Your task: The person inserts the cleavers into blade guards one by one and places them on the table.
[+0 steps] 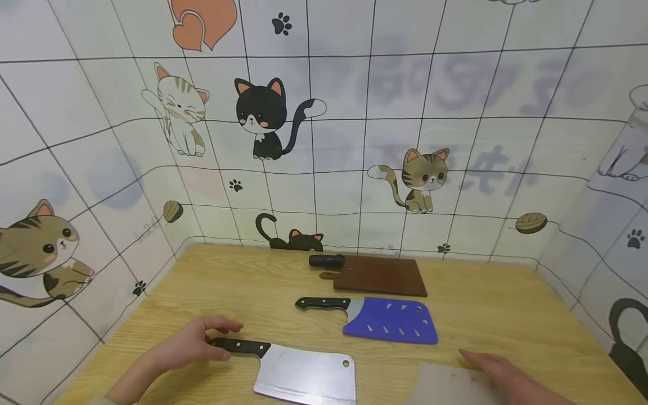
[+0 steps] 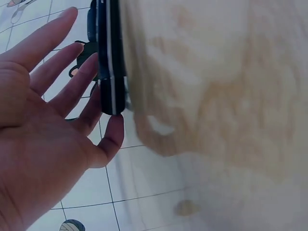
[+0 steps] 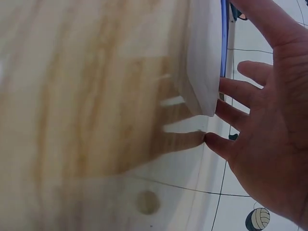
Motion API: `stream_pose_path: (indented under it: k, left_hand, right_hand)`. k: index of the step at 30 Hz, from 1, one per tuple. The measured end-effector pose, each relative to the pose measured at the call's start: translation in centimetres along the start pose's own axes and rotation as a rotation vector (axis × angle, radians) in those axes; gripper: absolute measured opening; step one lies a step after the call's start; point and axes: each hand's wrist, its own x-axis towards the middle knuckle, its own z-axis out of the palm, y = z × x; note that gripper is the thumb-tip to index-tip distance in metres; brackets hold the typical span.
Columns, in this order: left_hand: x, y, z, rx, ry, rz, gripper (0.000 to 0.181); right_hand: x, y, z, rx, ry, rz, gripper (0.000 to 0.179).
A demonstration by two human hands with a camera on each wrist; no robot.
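Note:
On the wooden table lies a cleaver (image 1: 306, 374) with a bare steel blade and a black riveted handle (image 1: 242, 346). My left hand (image 1: 184, 344) is at the end of that handle, thumb and fingers apart on either side. The left wrist view shows the left hand (image 2: 53, 110) with spread fingers beside the dark handle (image 2: 113, 91), its little finger at the handle's end. My right hand (image 1: 501, 374) is at the right edge of a flat off-white piece (image 1: 445, 382), perhaps cloth or paper. In the right wrist view, the right hand's (image 3: 269, 115) loosely extended fingers meet the off-white piece (image 3: 204, 62).
Behind lies a second cleaver with a black handle (image 1: 324, 304) and a blue blade cover (image 1: 392, 320). Farther back are a brown cutting board (image 1: 379, 275) and a black cylindrical object (image 1: 326, 261). Cat-patterned walls (image 1: 344, 140) border the table (image 1: 243, 275).

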Motion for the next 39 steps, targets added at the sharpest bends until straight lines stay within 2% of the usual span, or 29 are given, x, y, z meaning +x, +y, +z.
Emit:
stream_pose_path:
  k: [1,6,8,10,12,17,22,24,26,29,34,37,39]
  left_hand:
    - [0.0,-0.1,0.0,0.000,-0.010,-0.014,0.053]
    - [0.0,-0.8,0.1,-0.007,-0.050,-0.046,0.054]
    - [0.0,-1.0,0.1,0.011,-0.060,-0.032,0.054]
    - [0.1,-1.1,0.1,0.035,-0.065,-0.009,0.053]
    - [0.2,-1.3,0.1,0.055,-0.065,0.028,0.051]
    - [0.5,-1.8,0.3,0.068,-0.049,0.117,0.039]
    - [0.7,-2.1,0.5,0.047,-0.040,0.147,0.031]
    - [0.6,-2.1,0.5,0.029,-0.033,0.137,0.031]
    - [0.5,-2.1,0.5,0.004,-0.030,0.118,0.030]
    - [0.3,-1.9,0.4,-0.055,-0.045,0.096,0.029]
    - [0.1,-1.4,0.6,-0.078,-0.100,0.166,0.027]
    - [0.1,-1.1,0.6,-0.074,-0.133,0.179,0.028]
    - [0.2,-0.9,0.5,-0.080,-0.160,0.179,0.028]
  right_hand:
    - [0.0,0.4,0.3,0.012,-0.003,0.016,0.091]
    - [0.0,1.6,1.4,-0.125,0.092,-0.136,0.076]
    - [0.1,1.7,1.6,-0.208,0.147,-0.215,0.072]
    - [0.2,1.8,1.8,-0.282,0.188,-0.262,0.069]
    - [0.2,1.8,1.8,-0.308,0.196,-0.272,0.068]
    - [0.3,1.5,1.8,-0.304,0.178,-0.227,0.067]
    - [0.2,1.4,2.0,-0.373,0.309,-0.331,0.065]
    - [0.2,1.4,2.0,-0.389,0.341,-0.347,0.064]
    - [0.0,1.3,2.0,-0.369,0.326,-0.314,0.065]
    - [-0.4,0.9,1.7,-0.264,0.252,-0.214,0.070]
    - [-0.8,-0.4,0.9,-0.131,0.121,-0.073,0.077]
    - [-0.7,-1.3,0.4,-0.108,0.095,-0.057,0.078]
    - [-0.6,-1.8,0.2,-0.106,0.108,-0.081,0.077]
